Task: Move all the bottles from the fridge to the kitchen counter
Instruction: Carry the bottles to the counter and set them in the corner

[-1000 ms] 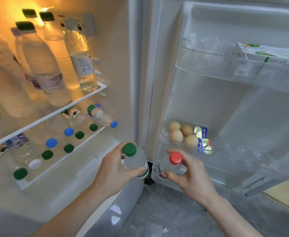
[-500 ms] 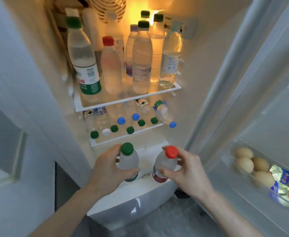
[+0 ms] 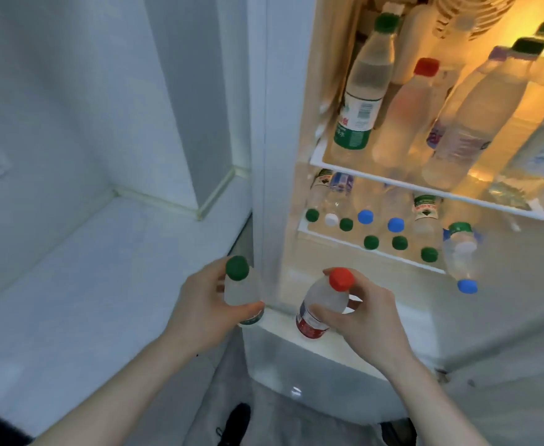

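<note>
Head view, the only one I have: my left hand (image 3: pixel 206 304) is wrapped round the upper body of a small green-capped bottle (image 3: pixel 240 289), carried just in front of the fridge's left edge, next to the white desk (image 3: pixel 97 268) that runs off to the left. My right hand (image 3: pixel 365 320) is clamped on a red-capped bottle (image 3: pixel 323 302), tilted, thumb across its shoulder, above the white ledge at the bottom of the open fridge (image 3: pixel 264 123).

Both bottles look like thin clear plastic full of water: light enough for one hand each, I judge, but cold and probably damp, so slippery, and the wall will give if squeezed. A hold round the shoulder just under the cap seems safest, as both hands have now.

Plenty is left inside. On the upper shelf (image 3: pixel 425 191) stand tall bottles, among them a green-labelled one (image 3: pixel 360 101) and a red-capped one (image 3: pixel 406 114). Below it many small bottles lie with green, blue and white caps facing out, and one blue-capped bottle (image 3: pixel 460 255) pokes past the lower shelf edge; a knock could roll it out.

The fridge's side wall stands between the left-hand bottle and the interior, and the desk surface beside it looks bare where I can see it.
</note>
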Demonstrator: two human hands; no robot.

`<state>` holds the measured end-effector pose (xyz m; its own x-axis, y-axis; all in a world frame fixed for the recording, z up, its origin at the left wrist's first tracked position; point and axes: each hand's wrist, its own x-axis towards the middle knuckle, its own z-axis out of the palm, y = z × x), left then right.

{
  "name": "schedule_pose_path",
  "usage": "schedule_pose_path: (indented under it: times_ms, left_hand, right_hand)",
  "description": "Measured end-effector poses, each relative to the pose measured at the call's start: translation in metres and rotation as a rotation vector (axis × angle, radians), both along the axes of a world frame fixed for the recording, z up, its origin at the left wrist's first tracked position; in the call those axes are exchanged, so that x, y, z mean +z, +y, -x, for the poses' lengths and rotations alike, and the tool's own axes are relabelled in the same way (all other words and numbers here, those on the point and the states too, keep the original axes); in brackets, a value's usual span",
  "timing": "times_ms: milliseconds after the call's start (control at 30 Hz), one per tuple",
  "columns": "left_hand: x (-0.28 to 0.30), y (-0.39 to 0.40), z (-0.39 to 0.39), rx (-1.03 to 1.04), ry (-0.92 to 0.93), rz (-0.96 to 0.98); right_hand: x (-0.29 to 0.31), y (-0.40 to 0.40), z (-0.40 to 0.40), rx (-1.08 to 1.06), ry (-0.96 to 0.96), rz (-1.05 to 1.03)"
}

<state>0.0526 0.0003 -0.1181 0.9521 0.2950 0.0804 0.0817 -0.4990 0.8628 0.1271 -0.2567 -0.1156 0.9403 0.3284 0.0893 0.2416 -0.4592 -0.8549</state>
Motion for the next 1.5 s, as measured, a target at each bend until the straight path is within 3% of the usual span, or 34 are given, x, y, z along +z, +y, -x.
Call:
schedule_pose_path:
  times_ms: [333,600,867,1167,1500]
  left_hand:
    - [0.009,0.013,0.155,0.430,0.006,-0.033]
    - [0.024,0.019,0.301,0.792,-0.042,-0.075]
    - [0.044,-0.004,0.492,1.106,-0.062,-0.147]
    - [0.048,-0.059,0.707,1.417,-0.057,-0.181]
    - [0.050,-0.127,0.879,1.747,-0.068,-0.159]
  right_hand:
    - [0.001,0.061,0.049,0.355,0.092,-0.072]
    - [0.014,0.147,0.137,0.722,0.157,-0.043]
    - [0.033,0.217,0.298,1.087,0.057,-0.023]
    - [0.049,0.243,0.514,1.437,0.015,-0.040]
    - [0.052,0.259,0.714,1.760,0.031,-0.051]
